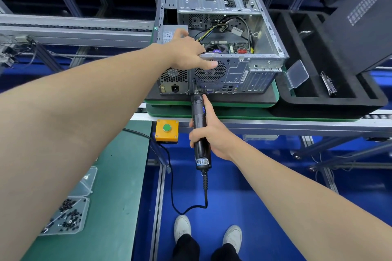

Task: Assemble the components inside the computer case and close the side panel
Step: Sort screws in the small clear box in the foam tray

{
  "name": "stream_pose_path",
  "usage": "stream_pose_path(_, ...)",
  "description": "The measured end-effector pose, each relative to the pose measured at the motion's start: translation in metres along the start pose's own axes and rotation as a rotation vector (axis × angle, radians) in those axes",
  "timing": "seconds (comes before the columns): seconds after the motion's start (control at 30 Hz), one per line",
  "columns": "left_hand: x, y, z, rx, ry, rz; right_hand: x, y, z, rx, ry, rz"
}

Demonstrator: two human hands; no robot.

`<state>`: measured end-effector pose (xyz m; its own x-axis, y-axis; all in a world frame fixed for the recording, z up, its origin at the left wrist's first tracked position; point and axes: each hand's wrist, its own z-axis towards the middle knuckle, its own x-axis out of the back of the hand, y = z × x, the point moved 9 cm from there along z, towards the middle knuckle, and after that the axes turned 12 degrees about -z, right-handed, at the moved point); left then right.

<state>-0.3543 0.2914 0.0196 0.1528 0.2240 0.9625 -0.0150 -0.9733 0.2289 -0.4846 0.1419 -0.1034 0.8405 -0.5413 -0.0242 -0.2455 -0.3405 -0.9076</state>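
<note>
The computer case [239,70] is lying open in the upper middle of the frame, on a black pad over a green tray [273,93], and we are looking into it from above at the boards and the yellow and black wires. The left hand [186,53] is resting on the near top edge of the case. Its fingers are lying quite straight over the grey power supply [174,32], and its thumb is pressing flat on the round fan grille [210,77] at the back wall. The right hand [210,133], in the centre of the frame, is gripping a black electric screwdriver [199,116] with all fingers curled around it. The bit is touching the back wall just below the left side of the grille. A black cable [171,186] is hanging from the tool down to the blue floor. The dark side panel [360,27] is standing tilted in the upper right of the frame, in a black foam tray [307,104], apart from the case. A yellow box with a green button [167,130] is sitting just left of the right hand. A clear box of black screws [67,216] is lying on the green mat [118,176] in the lower left.
</note>
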Motion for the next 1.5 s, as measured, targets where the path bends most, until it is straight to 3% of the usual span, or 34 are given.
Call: stream_pose_path(1.5, 0.0053, 0.0063, -0.0059, 0.007, 0.019, -0.041, 0.0012, -0.0002, 0.0001, -0.011, 0.005, 0.020)
